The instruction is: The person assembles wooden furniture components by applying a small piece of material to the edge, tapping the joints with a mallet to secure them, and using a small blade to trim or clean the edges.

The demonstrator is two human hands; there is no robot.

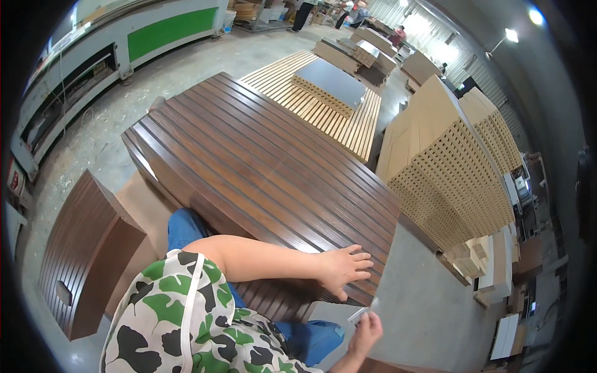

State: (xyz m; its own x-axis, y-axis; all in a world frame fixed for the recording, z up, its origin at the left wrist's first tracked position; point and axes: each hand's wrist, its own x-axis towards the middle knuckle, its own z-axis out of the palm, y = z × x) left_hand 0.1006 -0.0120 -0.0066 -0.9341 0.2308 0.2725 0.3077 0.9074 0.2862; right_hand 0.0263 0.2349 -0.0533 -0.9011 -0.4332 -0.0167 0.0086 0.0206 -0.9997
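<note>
A large dark brown grooved wood panel (267, 161) lies in front of me, its slats running lengthwise. My left hand (348, 268) rests flat on it near the right end, fingers spread, with the left arm stretched across its near side. My right hand (365, 339), just off the panel's near right corner, pinches a small flat silvery blade-like piece (360, 315). Its exact kind is too small to make out. The tip of this piece is close to the panel's edge; whether it touches I cannot tell. More dark grooved boards (273, 301) show beneath my left arm.
To the left stands a brown grooved box-like piece (87, 261). Beyond the panel, a grey-topped stack (329, 84) sits on pale slatted boards (280, 71). Tall stacks of perforated boards (448, 168) rise at the right. A machine with a green panel (171, 34) lines the far left. People stand far off.
</note>
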